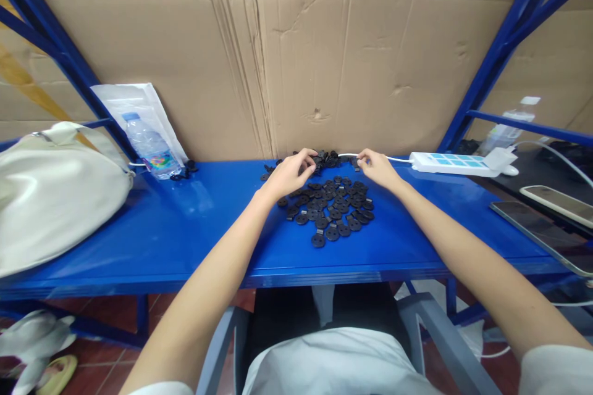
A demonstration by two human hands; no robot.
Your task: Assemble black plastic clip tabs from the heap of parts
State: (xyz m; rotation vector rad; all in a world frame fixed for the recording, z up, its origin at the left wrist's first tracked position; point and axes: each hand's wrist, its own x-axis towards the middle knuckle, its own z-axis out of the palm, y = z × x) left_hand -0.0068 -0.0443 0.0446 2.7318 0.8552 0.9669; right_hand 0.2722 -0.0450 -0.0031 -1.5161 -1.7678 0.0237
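My left hand [290,176] curls at the far edge of the heap of black round parts [327,210], fingers bunched, though I cannot tell what they pinch. My right hand [380,170] pinches a white cable [348,155] just beyond the heap. The heap lies on a blue bench [185,241], with a white power strip [451,164] to its right and a water bottle [151,145] well to its left.

1. Bright, even indoor light; source out of frame.
2. Pale glare on the blue tabletop [197,197], left of centre.
3. Soft, faint shadows beneath the black discs [327,210].
4. Wide-angle distortion: blue shelf uprights [504,49] lean inward toward the frame edges.
5. Detail sharp across centre.
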